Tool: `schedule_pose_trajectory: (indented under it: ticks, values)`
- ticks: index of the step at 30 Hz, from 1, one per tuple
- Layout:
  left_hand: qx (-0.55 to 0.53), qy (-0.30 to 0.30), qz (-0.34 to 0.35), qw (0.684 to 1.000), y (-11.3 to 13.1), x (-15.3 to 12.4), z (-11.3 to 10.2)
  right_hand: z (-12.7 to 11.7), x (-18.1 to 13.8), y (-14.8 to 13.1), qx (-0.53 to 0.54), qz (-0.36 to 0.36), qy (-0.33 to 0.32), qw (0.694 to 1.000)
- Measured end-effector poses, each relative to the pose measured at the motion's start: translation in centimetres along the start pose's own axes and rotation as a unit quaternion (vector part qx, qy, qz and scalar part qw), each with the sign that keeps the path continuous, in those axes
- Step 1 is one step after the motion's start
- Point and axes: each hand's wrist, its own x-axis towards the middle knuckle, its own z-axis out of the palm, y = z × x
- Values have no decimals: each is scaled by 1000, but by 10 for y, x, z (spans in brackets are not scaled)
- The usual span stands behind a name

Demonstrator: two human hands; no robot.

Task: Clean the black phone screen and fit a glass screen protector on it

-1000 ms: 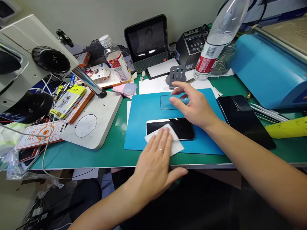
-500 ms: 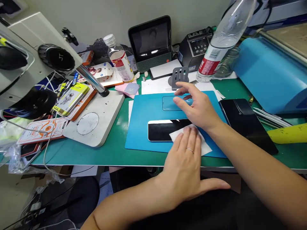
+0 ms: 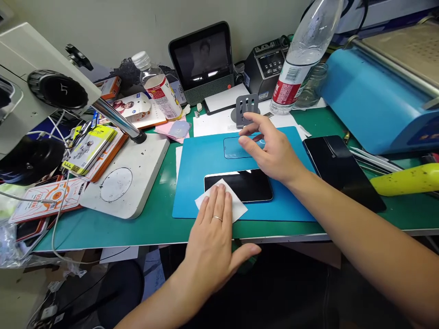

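A phone (image 3: 254, 185) with a black front lies face up on a blue mat (image 3: 190, 160). My left hand (image 3: 212, 233) is flat, fingers stretched out, pressing a white wipe (image 3: 236, 203) onto the phone's left end; its thumb points out to the right. My right hand (image 3: 270, 148) hovers over the mat just beyond the phone's right end, thumb and fingers apart, holding nothing. Behind the phone lies a clear screen protector (image 3: 235, 148) with a dark outline, its right part covered by my right hand.
A microscope stand base (image 3: 151, 160) is to the left, beside stacked boxes (image 3: 89, 151). At the back are a drink bottle (image 3: 163, 96), a smart display (image 3: 206, 59), a grey phone stand (image 3: 245, 109) and a large water bottle (image 3: 291, 77). A black tablet-like slab (image 3: 339, 169) and blue machine (image 3: 370, 100) stand right.
My left hand has slid the wipe leftward along the phone, from its right end to its left end. My right hand keeps nearly the same place over the mat. The view has shifted slightly.
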Motion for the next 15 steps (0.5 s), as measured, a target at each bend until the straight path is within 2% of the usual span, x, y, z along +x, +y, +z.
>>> schedule_pose_trajectory:
  ticks: [2,5,8,11,15]
  values:
    - [5,3,-17,1000,20,11,3,0,0,1,6,-6,3,1000]
    - [7,14,-3,1000,52,32,7,0,1,2,14,-17,6,1000]
    - [18,28,15,999,68,47,8,0,0,1,17,-11,3,1000]
    - [21,36,36,998,61,45,7,-1,-1,-1,13,-7,3,1000]
    - [20,18,45,999,29,16,3,-1,-1,-1,12,-13,-1,1000]
